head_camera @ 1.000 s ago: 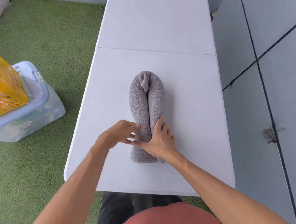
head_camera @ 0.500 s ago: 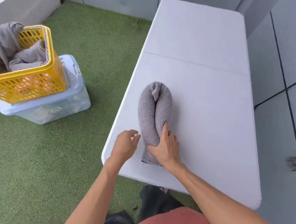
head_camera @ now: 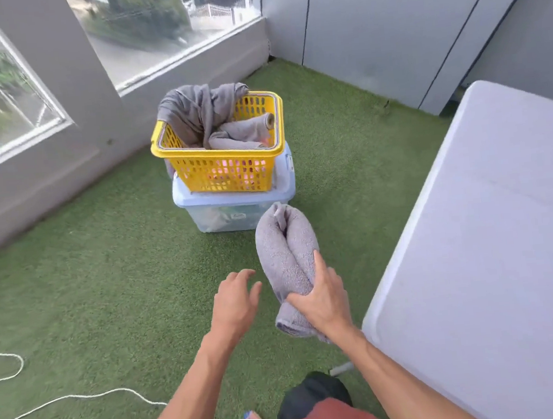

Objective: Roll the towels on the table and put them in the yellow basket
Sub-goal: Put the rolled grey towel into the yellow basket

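Green turf floor, bench (head_camera: 494, 239) at right. Right hand (head_camera: 322, 301) grips rolled towel (head_camera: 286, 259) mid-air off the bench's left edge, short of yellow basket (head_camera: 227, 168). Left hand (head_camera: 235, 302) spread, empty. Keep squeezing the fold so it doesn't unroll; lower into the basket's free corner.

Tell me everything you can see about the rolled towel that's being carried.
The rolled towel is grey terry cloth, rolled long and doubled over, so two plump lobes run side by side. The bend points toward the yellow basket. The right hand grips its near end, holding it in the air above the green turf, apart from the table.
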